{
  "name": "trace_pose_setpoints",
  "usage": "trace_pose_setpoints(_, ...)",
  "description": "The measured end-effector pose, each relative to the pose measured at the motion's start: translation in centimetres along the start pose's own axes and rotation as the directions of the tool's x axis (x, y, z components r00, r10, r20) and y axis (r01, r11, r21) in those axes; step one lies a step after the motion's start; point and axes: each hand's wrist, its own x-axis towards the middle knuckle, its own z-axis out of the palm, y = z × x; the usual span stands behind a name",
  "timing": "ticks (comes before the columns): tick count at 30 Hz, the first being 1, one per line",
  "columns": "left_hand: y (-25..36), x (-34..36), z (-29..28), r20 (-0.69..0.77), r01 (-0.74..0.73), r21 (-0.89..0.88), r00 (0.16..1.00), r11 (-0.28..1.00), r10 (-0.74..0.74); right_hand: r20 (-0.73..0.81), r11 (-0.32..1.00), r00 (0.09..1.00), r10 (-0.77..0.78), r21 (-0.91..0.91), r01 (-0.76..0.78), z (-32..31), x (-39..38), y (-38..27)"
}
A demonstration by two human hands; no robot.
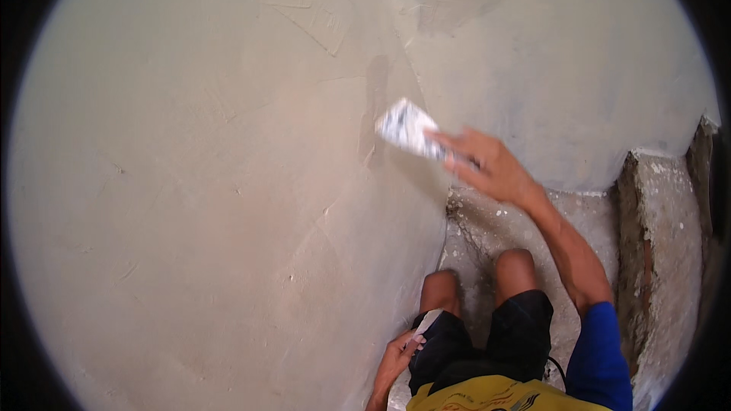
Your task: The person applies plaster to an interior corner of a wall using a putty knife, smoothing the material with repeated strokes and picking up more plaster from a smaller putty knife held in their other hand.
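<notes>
My right hand (491, 166) is closed round the handle of a putty knife (407, 128), whose broad blade is smeared with white filler and slightly blurred. The blade lies at or just in front of the plastered wall (190, 183), beside a darker damp-looking strip near the inner corner; whether it touches cannot be made out. Low down by my left thigh, my left hand (401, 352) grips a second flat scraper (430, 322) with a pale blade pointing up. Its handle is mostly hidden in the fingers.
A second wall face (548, 68) meets the first at a corner. Below it lies a rough concrete floor (563, 236) spotted with white splashes. To the right, a raised concrete step (670, 221) with broken edges stands close to my right arm.
</notes>
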Motion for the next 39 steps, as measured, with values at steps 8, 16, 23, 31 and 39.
trace_pose_setpoints(8, -1.8, -2.1, -0.2, -0.029, 0.058, -0.018, 0.998, 0.998, -0.058, -0.105, 0.991, 0.989, 0.103, 0.094, -0.094, -0.8, 7.9, 3.5)
trace_pose_setpoints(16, -2.1, -3.5, -0.2, -0.098, 0.154, -0.099, 0.982, 0.983, -0.163, -0.092, 0.959, 0.993, 0.075, 0.280, -0.046, -0.4, 6.9, 4.5)
trace_pose_setpoints(23, -3.0, -2.3, -0.3, -0.053, 0.090, -0.074, 0.994, 0.993, -0.094, -0.248, 0.986, 0.968, 0.037, 0.165, 0.005, 4.6, 5.8, 6.0)
trace_pose_setpoints(31, -4.5, -2.8, -0.4, -0.034, 0.042, -0.019, 0.998, 0.999, -0.043, -0.376, 0.983, 0.926, 0.031, 0.180, 0.041, 6.2, 5.2, 4.5)
trace_pose_setpoints(39, -2.7, -2.5, 0.8, -0.032, 0.121, -0.071, 0.992, 0.990, -0.124, -0.360, 0.982, 0.933, 0.017, 0.184, 0.053, 7.5, 5.2, 5.6)
